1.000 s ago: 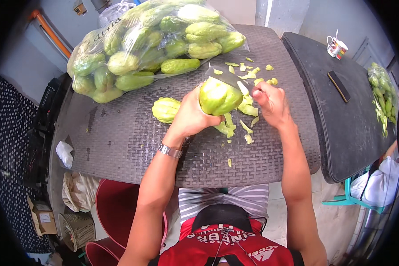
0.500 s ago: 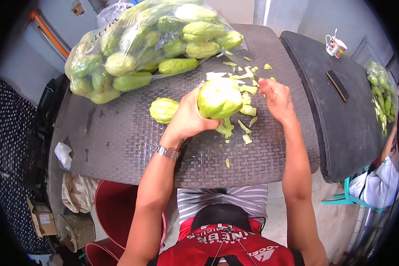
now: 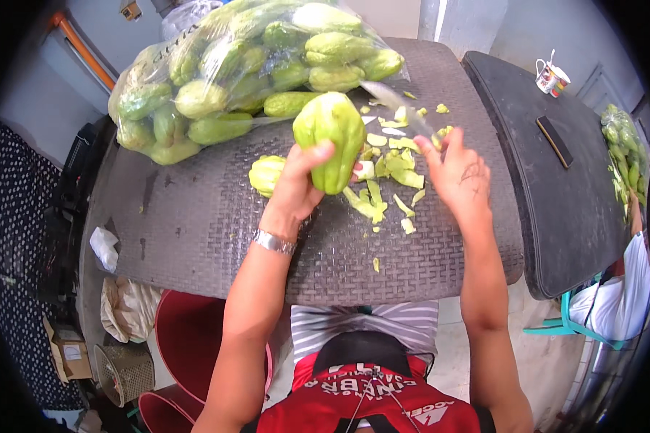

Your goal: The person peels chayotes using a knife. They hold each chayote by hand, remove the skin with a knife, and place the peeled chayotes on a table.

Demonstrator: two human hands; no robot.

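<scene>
My left hand (image 3: 300, 180) is closed round a pale green chayote (image 3: 328, 141), holding it upright. To its right, my right hand (image 3: 456, 173) grips a knife (image 3: 390, 101), whose grey blade points up and left, apart from the held fruit. Another chayote (image 3: 266, 175) lies just left of my left hand on the woven-pattern table (image 3: 180, 231). Cut green peelings (image 3: 404, 177) are scattered between and around my hands. A large clear plastic bag of chayotes (image 3: 202, 101) rests along the back left.
At right a dark table (image 3: 542, 224) bears a mug (image 3: 549, 78), a flat black rectangular object (image 3: 554, 141) and bagged green vegetables (image 3: 621, 151). A person (image 3: 628, 281) shows partly beside it. Red bins (image 3: 191, 346) stand under my table, and crumpled white plastic (image 3: 105, 249) lies near its left edge.
My left hand has turned the chayote upright, a little higher and leftward. My right hand has moved rightward, bringing the knife blade out from over the fruit to its upper right.
</scene>
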